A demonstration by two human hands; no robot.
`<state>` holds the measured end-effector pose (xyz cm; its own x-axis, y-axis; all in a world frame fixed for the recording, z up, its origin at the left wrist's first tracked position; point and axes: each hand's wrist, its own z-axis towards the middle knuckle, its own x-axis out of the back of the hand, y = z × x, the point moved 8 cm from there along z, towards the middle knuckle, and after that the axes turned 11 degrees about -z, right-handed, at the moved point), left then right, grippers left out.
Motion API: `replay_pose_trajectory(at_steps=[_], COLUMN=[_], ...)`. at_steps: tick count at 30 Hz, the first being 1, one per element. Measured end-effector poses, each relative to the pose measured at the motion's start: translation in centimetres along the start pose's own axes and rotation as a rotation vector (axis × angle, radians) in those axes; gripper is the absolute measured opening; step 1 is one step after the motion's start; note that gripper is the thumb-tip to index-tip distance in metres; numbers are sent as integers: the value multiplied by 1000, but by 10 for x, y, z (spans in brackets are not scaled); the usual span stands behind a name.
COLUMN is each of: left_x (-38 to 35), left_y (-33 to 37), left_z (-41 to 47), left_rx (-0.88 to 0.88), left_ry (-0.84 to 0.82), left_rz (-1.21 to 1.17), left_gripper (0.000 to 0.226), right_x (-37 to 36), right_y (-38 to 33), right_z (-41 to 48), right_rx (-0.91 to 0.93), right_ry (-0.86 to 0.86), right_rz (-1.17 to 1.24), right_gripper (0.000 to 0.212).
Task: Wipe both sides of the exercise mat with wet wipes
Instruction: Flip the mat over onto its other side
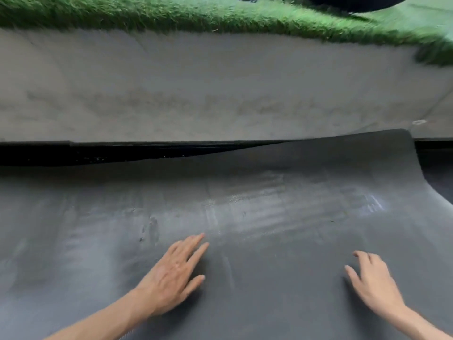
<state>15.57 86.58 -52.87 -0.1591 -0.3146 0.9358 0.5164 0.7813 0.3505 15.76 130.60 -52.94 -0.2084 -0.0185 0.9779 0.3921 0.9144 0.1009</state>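
Mat (269,190), one, left hand (171,276), right hand (375,284)

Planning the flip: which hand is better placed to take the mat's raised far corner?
Right, probably: the right hand lies on the mat below that raised corner and holds nothing; the left hand rests nearer the middle.

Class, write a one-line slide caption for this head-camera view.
Left hand and right hand spread over a dark exercise mat with wet streaks; a grey strip and green turf beyond.
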Motion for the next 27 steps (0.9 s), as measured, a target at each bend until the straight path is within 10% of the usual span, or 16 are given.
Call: replay_pose_trajectory(at_steps=[13, 20, 27], left_x=[-74, -129, -146], left_y=[166, 244, 261], left_z=[147, 155, 164], left_rx=[-186, -272, -233], left_ry=[-76, -201, -289], left_rz=[-261, -260, -158], left_gripper=[59, 92, 74], right_x=[-13, -37, -65], right_y=[-22, 104, 156], right_z=[-28, -60, -79], right_rx=[35, -659, -1193], right_ry=[62, 7, -47], right_rz=[164, 356, 724], right_gripper=[44, 54, 85])
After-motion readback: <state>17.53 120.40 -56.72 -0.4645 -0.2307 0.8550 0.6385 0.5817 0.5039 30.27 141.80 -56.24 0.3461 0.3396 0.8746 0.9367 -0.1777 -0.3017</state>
